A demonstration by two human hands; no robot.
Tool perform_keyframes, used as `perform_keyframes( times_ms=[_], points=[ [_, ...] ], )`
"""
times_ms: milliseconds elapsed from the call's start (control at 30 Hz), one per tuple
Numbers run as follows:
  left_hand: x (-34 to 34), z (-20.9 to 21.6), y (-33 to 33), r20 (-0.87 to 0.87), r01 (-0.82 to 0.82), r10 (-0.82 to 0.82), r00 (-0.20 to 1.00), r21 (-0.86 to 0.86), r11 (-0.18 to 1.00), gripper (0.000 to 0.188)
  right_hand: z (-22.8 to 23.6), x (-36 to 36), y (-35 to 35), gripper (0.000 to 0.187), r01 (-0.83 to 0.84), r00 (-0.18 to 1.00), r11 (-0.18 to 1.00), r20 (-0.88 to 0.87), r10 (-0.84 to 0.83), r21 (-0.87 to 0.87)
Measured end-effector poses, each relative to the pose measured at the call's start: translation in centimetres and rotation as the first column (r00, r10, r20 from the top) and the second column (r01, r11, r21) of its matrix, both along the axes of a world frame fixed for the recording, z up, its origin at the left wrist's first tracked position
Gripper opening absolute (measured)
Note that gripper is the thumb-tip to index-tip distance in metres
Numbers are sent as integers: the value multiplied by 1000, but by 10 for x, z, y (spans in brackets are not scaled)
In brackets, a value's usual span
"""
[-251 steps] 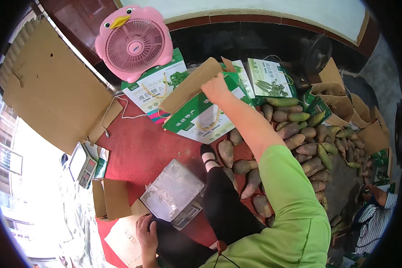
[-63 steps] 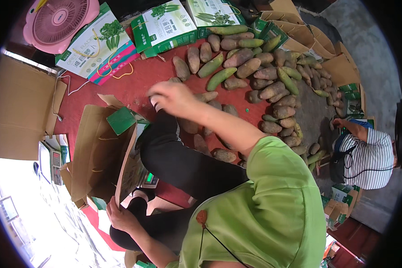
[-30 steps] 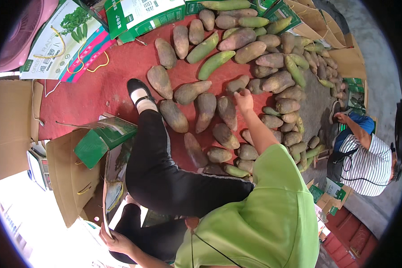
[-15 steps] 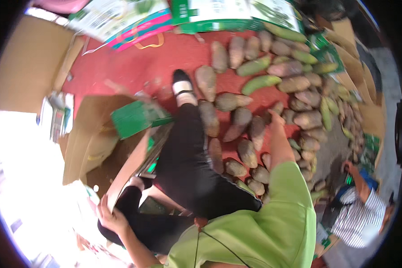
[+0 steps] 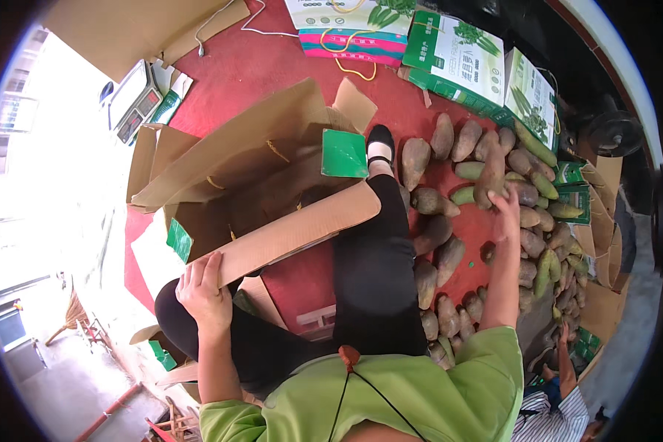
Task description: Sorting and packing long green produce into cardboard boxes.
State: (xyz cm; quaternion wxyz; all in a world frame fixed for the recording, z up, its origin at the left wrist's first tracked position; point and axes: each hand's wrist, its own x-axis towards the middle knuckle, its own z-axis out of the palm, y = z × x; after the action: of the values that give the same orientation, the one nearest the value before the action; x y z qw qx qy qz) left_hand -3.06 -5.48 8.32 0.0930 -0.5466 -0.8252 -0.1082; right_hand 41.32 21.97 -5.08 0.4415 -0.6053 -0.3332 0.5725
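My right hand (image 5: 504, 214) grips the lower end of a long brown, radish-like root (image 5: 491, 173), which points away from me above the other roots. My left hand (image 5: 208, 298) is closed on the near flap (image 5: 295, 228) of an open cardboard box (image 5: 236, 162), its fingers over the flap's left end. The box stands in front of me at the left, with green corner pieces and loops of yellow cord. Dark shadow hides most of its inside. Several brown and green roots (image 5: 449, 258) lie spread on the red floor covering to the right of my leg.
Printed green-and-white cartons (image 5: 457, 55) stand at the far side. A digital scale (image 5: 135, 103) sits at the far left, and a broom (image 5: 74, 313) farther left. At the lower right, a person in a striped shirt (image 5: 556, 416) reaches towards the pile. More cardboard (image 5: 604, 221) edges the right.
My right hand has lifted a brown root up from among the others. The left hand has moved onto the box's near flap. The whole view has swung to the left.
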Motion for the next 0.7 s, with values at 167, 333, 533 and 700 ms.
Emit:
perform_keyframes(
  times_ms=[167,333,533,700],
  points=[
    [-3,3,-1,15,-24,24,1000,-22,999,32,131,-103,13,83,-436,898,851,74,434,293],
    [-4,4,0,6,-21,21,1000,-32,999,32,205,-201,0,85,-767,611,484,252,750,420],
    [-5,1,-2,33,6,-4,999,-50,999,33,193,-306,-28,63,-965,216,28,725,654,262],
    [-8,-7,-9,-10,-30,30,1000,-54,998,26,158,-359,-49,48,-974,-195,-181,905,379,-134]
  ],
)
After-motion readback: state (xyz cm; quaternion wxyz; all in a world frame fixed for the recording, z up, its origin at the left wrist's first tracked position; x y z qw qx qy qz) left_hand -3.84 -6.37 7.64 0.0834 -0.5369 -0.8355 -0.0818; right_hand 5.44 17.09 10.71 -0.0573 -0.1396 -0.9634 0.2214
